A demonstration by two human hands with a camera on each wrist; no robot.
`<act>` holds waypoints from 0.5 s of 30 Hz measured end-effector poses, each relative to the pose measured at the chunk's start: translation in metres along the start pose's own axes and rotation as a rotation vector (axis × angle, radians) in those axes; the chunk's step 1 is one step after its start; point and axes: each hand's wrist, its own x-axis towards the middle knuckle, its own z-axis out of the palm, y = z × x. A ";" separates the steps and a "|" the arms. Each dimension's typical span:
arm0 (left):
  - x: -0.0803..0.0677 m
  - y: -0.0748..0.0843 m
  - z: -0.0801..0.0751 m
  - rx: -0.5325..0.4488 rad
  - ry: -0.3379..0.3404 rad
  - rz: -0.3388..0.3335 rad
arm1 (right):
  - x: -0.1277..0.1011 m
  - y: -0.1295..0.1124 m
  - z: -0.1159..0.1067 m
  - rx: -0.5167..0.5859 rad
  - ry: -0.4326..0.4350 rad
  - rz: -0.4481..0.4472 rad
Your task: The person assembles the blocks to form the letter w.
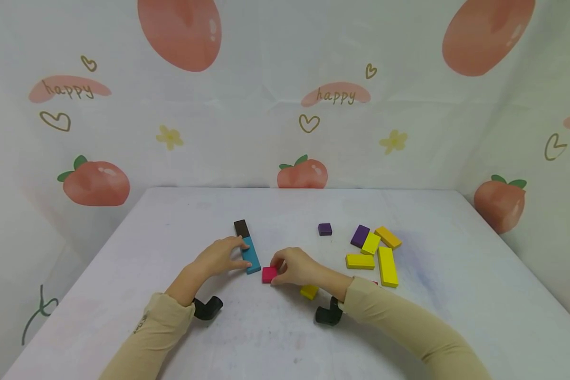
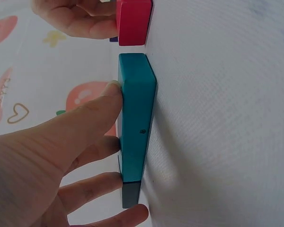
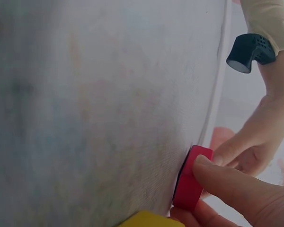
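Observation:
My left hand (image 1: 239, 253) lies with fairly straight fingers on a long teal block (image 1: 252, 259) that is flat on the white table (image 1: 285, 338). A dark brown block (image 1: 240, 228) butts against the teal one's far end. In the left wrist view the fingertips (image 2: 111, 92) touch the teal block (image 2: 137, 118), and the dark block (image 2: 131, 195) sits at its end. My right hand (image 1: 276, 269) pinches a small red block (image 1: 268, 274) just off the teal block's near end, with a narrow gap between them. The right wrist view shows my thumb (image 3: 213, 170) on the red block (image 3: 191, 182).
A small yellow block (image 1: 309, 291) lies under my right wrist. To the right are a purple square (image 1: 325, 229), a purple block (image 1: 360, 235) and several yellow blocks (image 1: 387, 266). A peach-print cloth backs the table.

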 end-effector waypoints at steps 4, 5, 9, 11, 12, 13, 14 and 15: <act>0.000 0.000 0.000 -0.001 -0.006 -0.007 | 0.002 -0.001 0.001 -0.009 0.003 -0.002; 0.000 0.000 0.000 -0.008 -0.006 -0.012 | 0.002 -0.001 0.001 -0.011 0.004 -0.001; 0.000 -0.001 0.001 -0.006 -0.002 -0.006 | 0.003 -0.003 0.002 -0.016 0.006 0.003; 0.000 -0.001 0.001 -0.008 -0.001 -0.009 | 0.004 -0.004 0.002 -0.021 0.007 0.007; 0.000 -0.001 0.001 -0.005 -0.001 -0.008 | 0.004 -0.004 0.002 -0.025 0.008 0.007; 0.000 -0.001 0.001 -0.004 -0.001 -0.008 | 0.004 -0.004 0.003 -0.028 0.008 0.011; 0.000 -0.001 0.000 -0.004 -0.001 -0.007 | 0.004 -0.005 0.003 -0.031 0.009 0.011; 0.000 -0.001 0.000 -0.004 -0.001 -0.007 | 0.004 -0.005 0.003 -0.036 0.010 0.013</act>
